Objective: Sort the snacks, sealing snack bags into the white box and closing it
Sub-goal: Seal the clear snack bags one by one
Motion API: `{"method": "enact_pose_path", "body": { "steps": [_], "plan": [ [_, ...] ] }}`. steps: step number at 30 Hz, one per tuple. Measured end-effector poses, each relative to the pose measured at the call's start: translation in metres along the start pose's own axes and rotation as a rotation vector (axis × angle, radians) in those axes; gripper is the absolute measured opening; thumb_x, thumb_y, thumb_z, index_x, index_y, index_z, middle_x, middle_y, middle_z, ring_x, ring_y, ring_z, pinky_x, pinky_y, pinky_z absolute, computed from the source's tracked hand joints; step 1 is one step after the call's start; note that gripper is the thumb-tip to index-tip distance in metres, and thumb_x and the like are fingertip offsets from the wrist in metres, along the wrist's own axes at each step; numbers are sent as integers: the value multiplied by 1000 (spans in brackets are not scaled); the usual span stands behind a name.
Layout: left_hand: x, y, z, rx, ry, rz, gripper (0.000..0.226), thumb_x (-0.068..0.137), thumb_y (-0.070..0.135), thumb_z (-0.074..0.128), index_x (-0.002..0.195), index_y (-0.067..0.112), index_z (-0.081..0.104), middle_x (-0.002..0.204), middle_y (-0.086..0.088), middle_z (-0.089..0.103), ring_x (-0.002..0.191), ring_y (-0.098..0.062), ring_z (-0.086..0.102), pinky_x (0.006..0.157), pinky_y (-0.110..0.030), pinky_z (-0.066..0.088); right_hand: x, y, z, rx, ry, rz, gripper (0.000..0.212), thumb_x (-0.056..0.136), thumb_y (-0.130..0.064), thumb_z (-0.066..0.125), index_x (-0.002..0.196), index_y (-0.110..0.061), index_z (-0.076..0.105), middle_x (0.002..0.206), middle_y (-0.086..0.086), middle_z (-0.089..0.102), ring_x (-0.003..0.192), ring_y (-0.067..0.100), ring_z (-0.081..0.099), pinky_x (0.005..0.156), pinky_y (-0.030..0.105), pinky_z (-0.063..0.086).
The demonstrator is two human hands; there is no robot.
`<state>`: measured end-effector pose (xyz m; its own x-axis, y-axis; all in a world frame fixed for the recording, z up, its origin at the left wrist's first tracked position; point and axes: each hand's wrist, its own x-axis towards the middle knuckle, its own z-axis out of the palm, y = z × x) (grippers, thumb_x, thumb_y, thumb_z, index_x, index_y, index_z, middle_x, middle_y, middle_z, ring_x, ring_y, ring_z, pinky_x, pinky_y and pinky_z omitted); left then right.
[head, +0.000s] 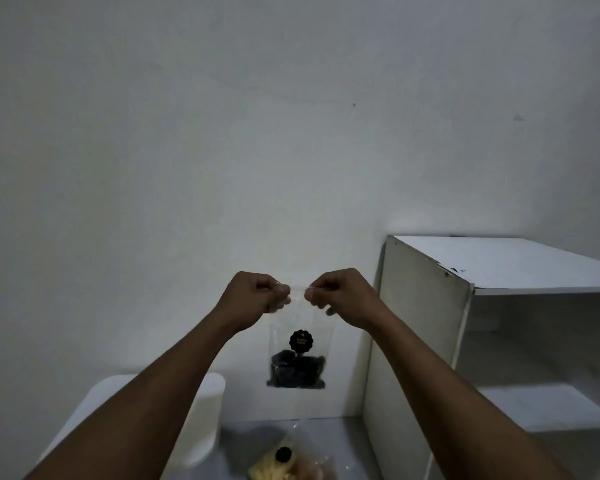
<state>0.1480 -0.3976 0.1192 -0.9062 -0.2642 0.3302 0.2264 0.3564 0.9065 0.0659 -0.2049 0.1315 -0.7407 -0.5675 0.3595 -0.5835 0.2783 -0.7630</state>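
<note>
Snack bag [298, 358], clear with dark pieces under a black sticker, is held up at lower centre of the frame. Its top edge is pinched by the left hand [253, 296] and the right hand [343, 294], fingers curled. A white box [209, 417] is seen at lower left, a second bag [291, 460] of yellow snacks at the bottom edge, and a white shelf unit [426, 323] at right.

Dim room: plain white wall [222, 133], white open shelf unit [499, 271] at right
</note>
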Motion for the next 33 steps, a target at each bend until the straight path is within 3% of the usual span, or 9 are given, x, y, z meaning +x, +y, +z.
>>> {"method": "enact_pose_path", "body": {
  "steps": [3,6,10,12,19,22,26,30,33],
  "plan": [
    [3,2,-5,171,67,57,15,87,20,73,81,7,75,74,-3,77,68,-13,71,74,-30,56,0,3,-2,125,-41,66,14,89,-9,71,103,-5,74,88,12,76,77,12,70,73,30,60],
    [6,0,-9,124,66,43,15,88,21,72,80,9,74,74,-4,77,69,-14,71,74,-33,58,-2,6,-5,207,-63,105,16,89,1,67,104,5,70,94,19,75,79,17,71,78,32,60],
    [3,9,-10,15,-46,-11,13,90,19,69,89,7,73,82,-3,74,69,-10,63,73,-31,54,0,-1,-10,155,-22,77,7,87,1,69,92,5,74,86,17,76,75,18,72,76,34,59],
    [2,13,-9,78,-81,14,11,88,19,71,90,10,75,82,-1,75,69,-8,60,68,-26,51,2,-5,-13,136,-18,76,7,85,2,69,89,4,75,86,19,76,76,19,72,77,36,58],
    [9,17,-4,274,36,111,15,83,21,73,68,22,74,65,9,72,57,-4,56,62,-27,45,4,-12,-11,103,-72,54,12,92,-16,69,96,-6,73,88,11,76,79,14,72,73,35,59],
    [8,19,-4,239,-16,124,11,84,28,73,75,23,77,74,6,76,67,-11,61,70,-36,53,7,-13,-11,62,0,14,11,92,-13,68,90,-5,74,79,6,74,72,12,67,74,37,59],
    [7,22,-4,176,-94,76,12,87,30,72,89,19,77,82,6,76,71,0,62,68,-26,51,13,-13,-11,-33,51,-22,11,89,-17,69,82,-11,74,72,2,74,64,15,65,73,40,59],
    [13,22,-4,270,26,99,13,85,24,74,73,20,75,59,13,66,52,4,53,60,-21,41,12,-13,-9,130,4,-14,6,89,-11,72,90,-5,76,80,10,76,73,16,71,74,33,61],
    [17,22,-10,274,54,103,7,81,24,78,75,21,78,69,6,73,68,-7,64,65,-24,48,9,-10,-12,185,-47,21,12,92,-5,68,99,4,73,90,20,75,78,16,72,78,31,60]
  ]
}}
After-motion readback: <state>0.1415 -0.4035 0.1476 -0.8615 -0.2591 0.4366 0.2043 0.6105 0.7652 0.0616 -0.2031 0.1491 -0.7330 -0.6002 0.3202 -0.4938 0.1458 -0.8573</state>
